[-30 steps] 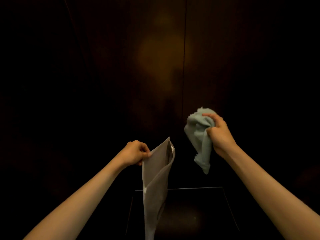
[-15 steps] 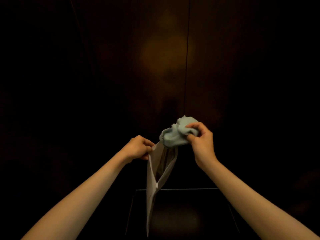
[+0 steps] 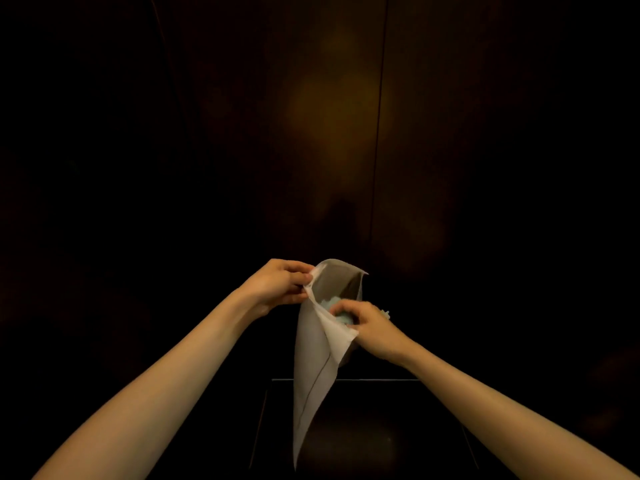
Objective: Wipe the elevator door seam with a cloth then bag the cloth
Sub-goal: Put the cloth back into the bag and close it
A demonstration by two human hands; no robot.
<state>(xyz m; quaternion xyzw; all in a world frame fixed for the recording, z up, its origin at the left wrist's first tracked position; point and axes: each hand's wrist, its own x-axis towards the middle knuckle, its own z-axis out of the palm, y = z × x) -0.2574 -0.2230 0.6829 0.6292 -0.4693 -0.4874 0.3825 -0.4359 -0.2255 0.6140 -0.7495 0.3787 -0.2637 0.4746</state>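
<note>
The rim of the grey bag (image 3: 313, 362) is pinched by the left hand (image 3: 277, 284), held open before the dark elevator door seam (image 3: 379, 133); the pale blue cloth (image 3: 341, 315) is gripped by the right hand (image 3: 369, 327), fingers curled round it, inside the bag's mouth.

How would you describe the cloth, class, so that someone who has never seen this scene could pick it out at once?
Start at the dark elevator doors with their thin vertical seam, then drop to the two bare hands in front of them. The left hand pinches the rim of a pale, tapering bag; the right hand pushes into its open mouth. The cloth is the crumpled light blue fabric there, the only blue thing.
</note>
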